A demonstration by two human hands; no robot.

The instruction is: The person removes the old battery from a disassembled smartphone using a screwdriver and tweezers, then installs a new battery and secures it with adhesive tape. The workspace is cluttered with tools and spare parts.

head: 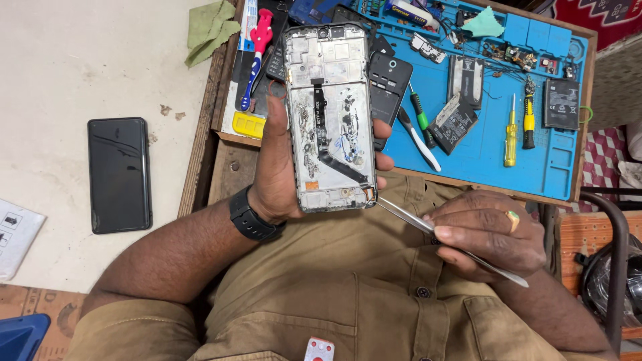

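The opened grey phone frame with a black flex cable is standing upright, long axis running away from the chest — the left hand is gripping its edges. The right hand is pinching slim steel tweezers, tips touching the frame's lower corner, above the blue repair mat.

A wooden workbench carries a blue mat; pale floor spreads beside it, evenly lit.

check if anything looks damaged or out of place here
The opened phone frame in the left hand has its back off, with glue residue inside. A black phone lies alone on the floor, off the blue mat.
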